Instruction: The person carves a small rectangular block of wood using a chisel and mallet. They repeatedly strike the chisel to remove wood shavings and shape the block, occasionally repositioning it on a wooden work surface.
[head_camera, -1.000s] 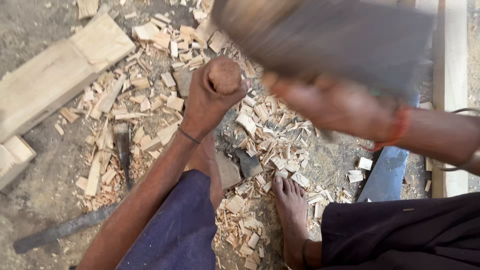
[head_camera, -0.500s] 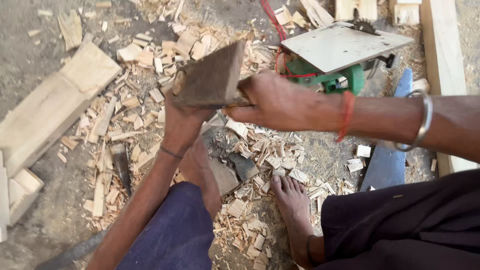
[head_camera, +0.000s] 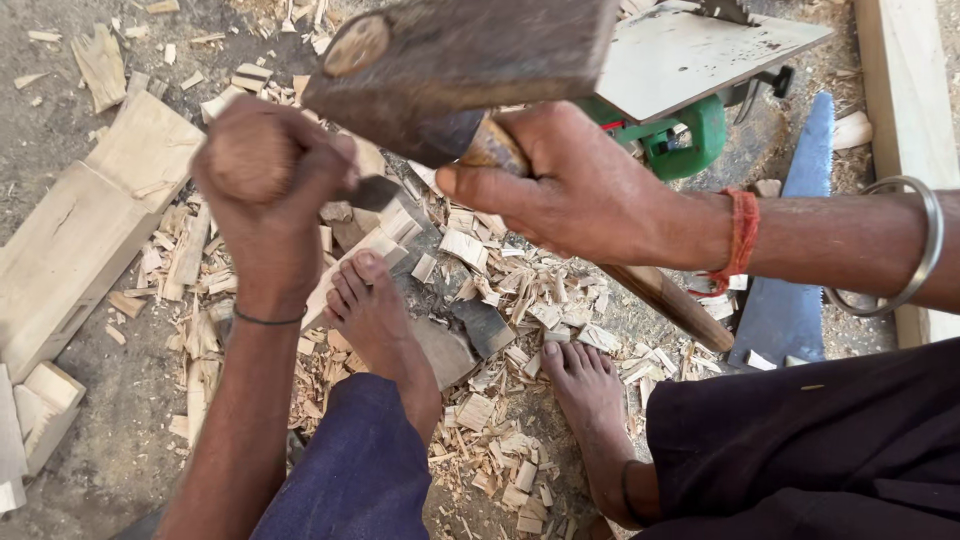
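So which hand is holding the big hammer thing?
The right hand, wearing the red thread and metal bangle, grips the wooden mallet by its handle. The left hand holds a round-topped chisel instead.

The person went barefoot in dark blue trousers (head_camera: 360, 470), with a thin dark band (head_camera: 268, 320) on the left wrist, a red thread (head_camera: 742, 235) and a loose metal bangle (head_camera: 915, 255) on the right, and a thin anklet (head_camera: 627, 490).

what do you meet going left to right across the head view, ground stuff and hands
wood block → left hand on a round wooden piece → right hand gripping an adze → green power saw → handsaw blade → plank
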